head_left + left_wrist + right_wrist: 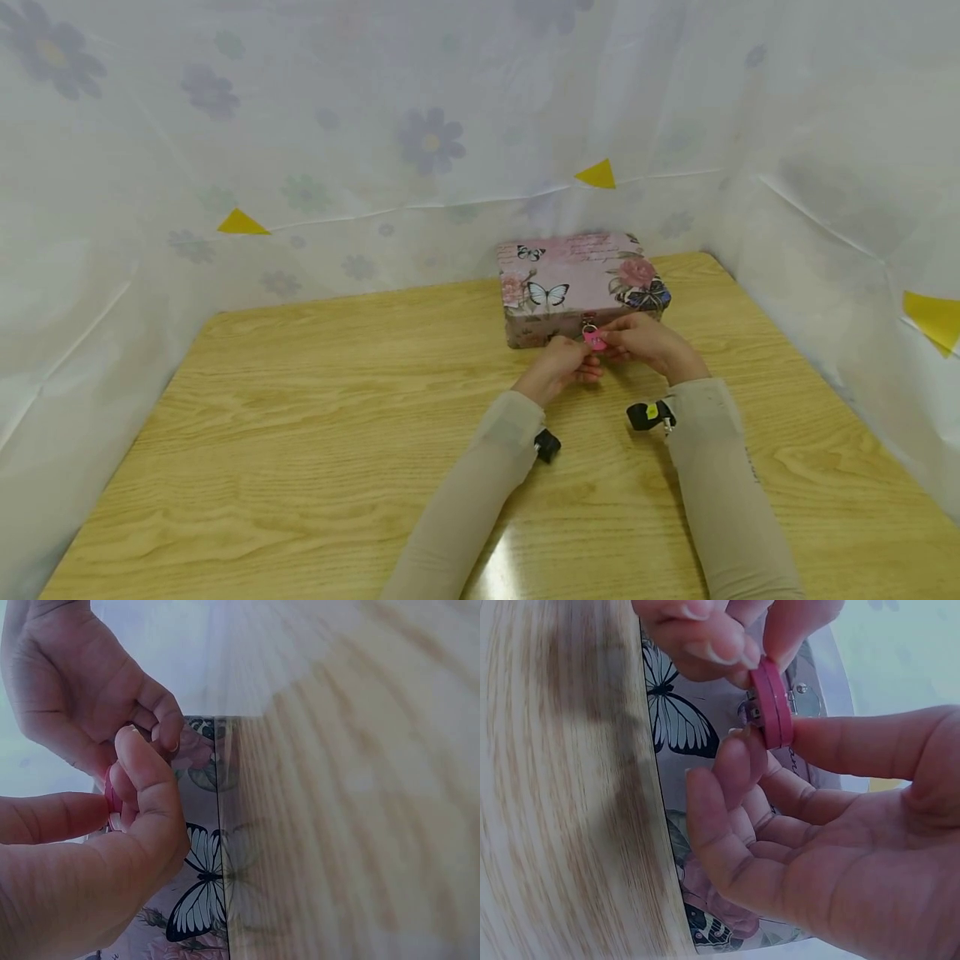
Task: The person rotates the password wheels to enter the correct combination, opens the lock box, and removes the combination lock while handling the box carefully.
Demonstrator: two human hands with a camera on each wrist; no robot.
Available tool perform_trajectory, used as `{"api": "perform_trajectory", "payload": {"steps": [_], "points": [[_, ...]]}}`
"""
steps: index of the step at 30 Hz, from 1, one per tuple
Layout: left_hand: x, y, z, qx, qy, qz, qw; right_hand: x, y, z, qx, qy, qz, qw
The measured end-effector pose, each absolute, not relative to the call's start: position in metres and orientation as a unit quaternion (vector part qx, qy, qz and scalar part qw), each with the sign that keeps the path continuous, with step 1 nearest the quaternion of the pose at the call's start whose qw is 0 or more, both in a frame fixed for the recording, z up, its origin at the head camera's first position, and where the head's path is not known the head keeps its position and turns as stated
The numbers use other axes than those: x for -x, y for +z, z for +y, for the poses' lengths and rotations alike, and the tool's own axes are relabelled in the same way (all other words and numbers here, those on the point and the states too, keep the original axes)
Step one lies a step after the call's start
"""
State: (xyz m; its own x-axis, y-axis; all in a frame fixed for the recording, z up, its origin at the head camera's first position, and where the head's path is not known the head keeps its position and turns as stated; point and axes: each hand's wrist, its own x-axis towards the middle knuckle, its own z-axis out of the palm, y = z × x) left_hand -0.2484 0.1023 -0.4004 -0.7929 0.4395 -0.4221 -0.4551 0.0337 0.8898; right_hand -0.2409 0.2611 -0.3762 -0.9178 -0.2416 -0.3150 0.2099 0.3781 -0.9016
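Note:
A small pink padlock (595,340) hangs by its shackle at the metal clasp (588,317) on the front of a pink box (570,275) with butterflies and roses. My left hand (558,367) pinches one end of the padlock between thumb and fingers. From the other side, my right hand (645,340) grips it with the thumb on one face and fingertips on the other. In the right wrist view the padlock (774,705) shows edge-on between both hands' fingers. Fingers cover most of the padlock (114,791) in the left wrist view. The box lid is down.
The box stands near the back edge of a wood-grain table (300,433). White flowered sheeting (360,125) hangs behind and at both sides, with yellow tape pieces (597,174) on it. Black wrist straps (649,415) hang at the sleeves.

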Motion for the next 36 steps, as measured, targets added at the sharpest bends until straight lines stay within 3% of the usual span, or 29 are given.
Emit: {"api": "perform_trajectory", "payload": {"steps": [36], "points": [[0.2477, -0.3994, 0.1037, 0.018, 0.701, 0.639, 0.315, 0.2400, -0.3764, 0.2635, 0.013, -0.559, 0.805, 0.197]]}}
